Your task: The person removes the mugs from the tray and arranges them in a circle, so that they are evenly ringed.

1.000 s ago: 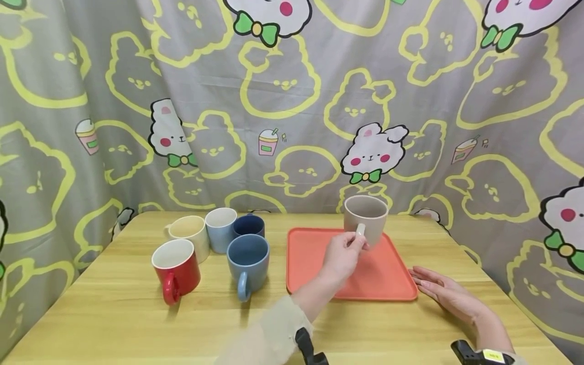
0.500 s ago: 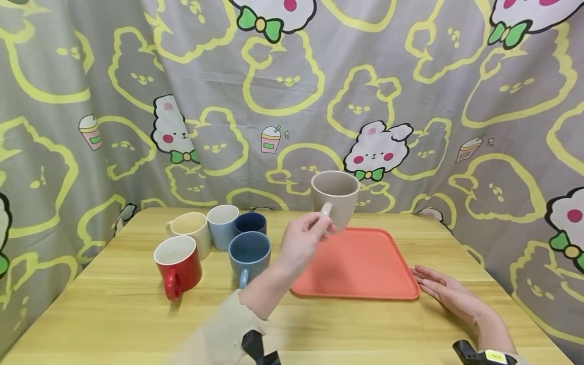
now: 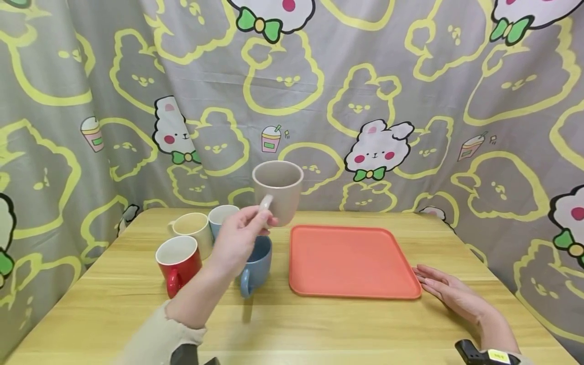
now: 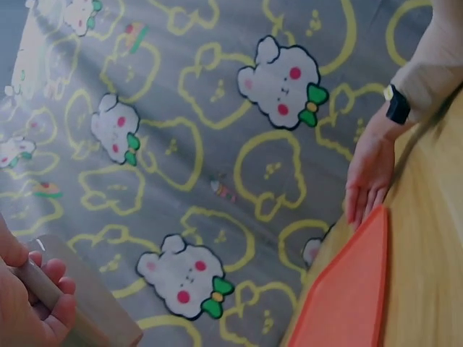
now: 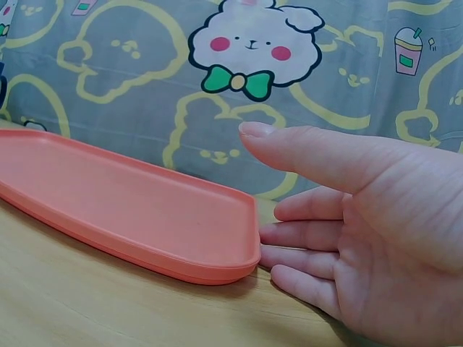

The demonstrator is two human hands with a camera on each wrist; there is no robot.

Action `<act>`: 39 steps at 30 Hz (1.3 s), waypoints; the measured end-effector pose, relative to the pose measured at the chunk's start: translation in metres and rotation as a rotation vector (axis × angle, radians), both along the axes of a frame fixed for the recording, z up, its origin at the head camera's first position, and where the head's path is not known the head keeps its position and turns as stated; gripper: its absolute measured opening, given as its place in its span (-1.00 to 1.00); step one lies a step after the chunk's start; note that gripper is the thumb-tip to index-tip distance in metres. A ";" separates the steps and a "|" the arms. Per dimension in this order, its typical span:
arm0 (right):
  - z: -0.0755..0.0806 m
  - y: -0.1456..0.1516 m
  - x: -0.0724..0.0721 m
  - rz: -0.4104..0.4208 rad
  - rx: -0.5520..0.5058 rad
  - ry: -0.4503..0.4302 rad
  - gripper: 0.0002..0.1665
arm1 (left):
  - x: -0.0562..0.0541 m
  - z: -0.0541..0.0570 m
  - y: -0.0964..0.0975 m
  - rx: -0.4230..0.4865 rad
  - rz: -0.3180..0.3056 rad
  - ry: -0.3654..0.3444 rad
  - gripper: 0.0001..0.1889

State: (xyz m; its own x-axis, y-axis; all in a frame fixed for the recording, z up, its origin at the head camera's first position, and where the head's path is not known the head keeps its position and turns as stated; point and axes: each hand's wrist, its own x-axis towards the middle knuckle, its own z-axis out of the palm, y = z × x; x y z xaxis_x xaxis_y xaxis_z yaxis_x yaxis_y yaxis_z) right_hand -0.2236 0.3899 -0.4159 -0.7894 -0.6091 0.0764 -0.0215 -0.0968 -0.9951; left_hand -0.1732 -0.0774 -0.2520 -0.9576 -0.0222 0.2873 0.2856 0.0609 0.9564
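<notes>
My left hand [image 3: 239,235] pinches the handle of a greyish-beige mug [image 3: 284,198], held upright above the table behind the blue mug [image 3: 258,263]. In the left wrist view the fingers curl round that handle, and part of the mug [image 4: 90,303] shows at the lower left. On the table lies a coral-coloured tray [image 3: 351,261] with nothing on it. My right hand [image 3: 453,296] rests on its side at the tray's right edge. Seen from the right wrist, its relaxed fingers [image 5: 307,235] reach the corner of the tray [image 5: 145,206], thumb raised.
Left of the blue mug stand a red mug [image 3: 184,263], a cream mug [image 3: 193,230] and a light blue mug [image 3: 221,215]. A dark blue mug from earlier is hidden behind the left hand. A patterned curtain [image 3: 292,76] hangs behind the wooden table [image 3: 319,329].
My left hand has lifted the greyish-beige mug off the tray and carried it leftward, toward the other mugs. The right hand has stayed at the tray's edge.
</notes>
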 end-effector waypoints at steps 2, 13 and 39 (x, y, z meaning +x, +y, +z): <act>0.000 0.000 0.000 0.004 -0.011 -0.014 -0.33 | 0.004 0.002 -0.011 -0.017 0.007 -0.012 -0.81; 0.002 -0.001 0.001 -0.046 0.038 -0.018 -0.28 | 0.034 -0.002 -0.065 -0.114 0.083 -0.062 -0.68; -0.002 0.000 -0.001 -0.016 0.036 0.006 -0.30 | 0.078 -0.080 -0.119 -0.133 0.144 -0.064 -0.77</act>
